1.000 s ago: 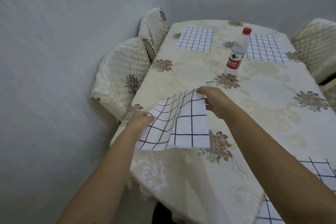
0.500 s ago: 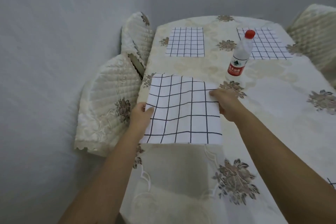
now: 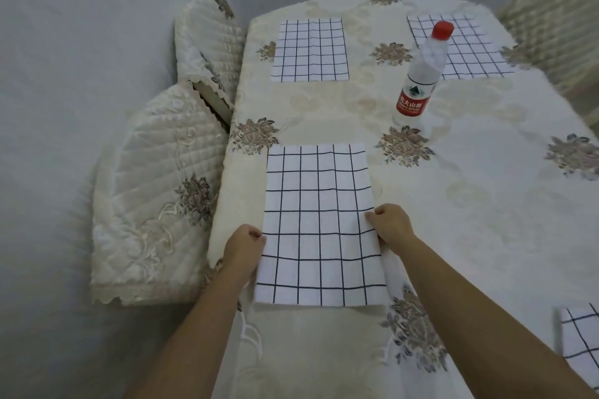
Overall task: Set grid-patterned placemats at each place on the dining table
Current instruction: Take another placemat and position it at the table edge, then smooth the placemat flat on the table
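Head view: the likeliest fault, as I judge it, is a placemat [image 3: 319,223] left too close to the near edge of the bench [image 3: 486,204]. Its near border lies about where the tablecloth [image 3: 324,350] starts to drape down, so a further pull toward the body could leave it overhanging and liable to slip. Dragging it could also ruck the cloth beneath, or leave it askew against the two placemats already flat at the far end [image 3: 310,50] [image 3: 470,52]. The water bottle [image 3: 418,74] stands well apart and looks safe.

Both arms reach forward, forearms converging on the mat. The left hand [image 3: 243,248] pinches its left edge with curled fingers [image 3: 254,233]. The right hand [image 3: 392,225] grips the right edge the same way, knuckles up, slightly farther forward. The mat lies spread on the bench between them, near the left side, beside a covered chair [image 3: 146,204].
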A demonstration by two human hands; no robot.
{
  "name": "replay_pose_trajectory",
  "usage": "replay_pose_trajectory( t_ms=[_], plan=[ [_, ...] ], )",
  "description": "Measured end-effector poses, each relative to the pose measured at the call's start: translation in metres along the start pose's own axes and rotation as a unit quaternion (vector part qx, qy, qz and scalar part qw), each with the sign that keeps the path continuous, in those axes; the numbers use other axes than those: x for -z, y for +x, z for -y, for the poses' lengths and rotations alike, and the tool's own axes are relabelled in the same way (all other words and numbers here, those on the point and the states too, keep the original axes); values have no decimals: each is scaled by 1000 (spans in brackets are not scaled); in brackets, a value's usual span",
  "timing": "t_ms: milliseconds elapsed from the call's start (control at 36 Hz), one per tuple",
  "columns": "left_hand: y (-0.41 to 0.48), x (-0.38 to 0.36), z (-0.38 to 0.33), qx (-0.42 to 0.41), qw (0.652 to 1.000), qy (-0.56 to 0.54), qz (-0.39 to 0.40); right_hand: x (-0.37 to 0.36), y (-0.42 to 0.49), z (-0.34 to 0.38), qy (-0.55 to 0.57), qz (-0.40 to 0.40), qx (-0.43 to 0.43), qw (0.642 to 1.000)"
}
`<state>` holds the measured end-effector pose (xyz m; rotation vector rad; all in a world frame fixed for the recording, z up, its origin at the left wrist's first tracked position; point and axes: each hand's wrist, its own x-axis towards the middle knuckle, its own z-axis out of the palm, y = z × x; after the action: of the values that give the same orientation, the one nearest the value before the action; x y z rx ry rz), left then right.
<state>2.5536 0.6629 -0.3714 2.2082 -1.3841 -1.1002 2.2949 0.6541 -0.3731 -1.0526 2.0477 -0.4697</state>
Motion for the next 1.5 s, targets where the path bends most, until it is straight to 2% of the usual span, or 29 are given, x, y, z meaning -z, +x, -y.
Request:
replay_pose_trajectory(
  t_ms=[333,500,556,611,639,694,806,889,1028,1278,1500],
  plan=[
    [-2,-2,7,-63,998,26,-9,-4,0,-7,-48,-46,33,997],
    [-2,-2,9,-77,995,68,-17,-5,-4,-10,-55,-76,21,995],
    [-2,0,7,-97,987,118,-46,-8,-7,-8,-86,-118,34,989],
    [-1,-2,5,-149,968,179,-95,-13,-7,-9,-149,-212,117,959],
    [1,-5,5,-182,955,208,-110,-16,-7,-8,-182,-234,158,942],
    [5,-11,1,-239,932,253,-102,-22,-7,-6,-240,-225,204,922],
    [15,-27,-13,-325,897,297,-53,-40,-5,4,-327,-142,237,904],
    [19,-38,-28,-312,890,332,20,-50,0,12,-349,-83,235,904],
    [38,-48,-45,-312,866,385,63,-54,20,22,-336,-64,210,916],
    [82,-64,-65,-336,870,354,62,-43,71,30,-314,-53,195,928],
    [117,-70,-88,-339,874,342,59,-32,112,39,-313,-75,180,930]
  ],
)
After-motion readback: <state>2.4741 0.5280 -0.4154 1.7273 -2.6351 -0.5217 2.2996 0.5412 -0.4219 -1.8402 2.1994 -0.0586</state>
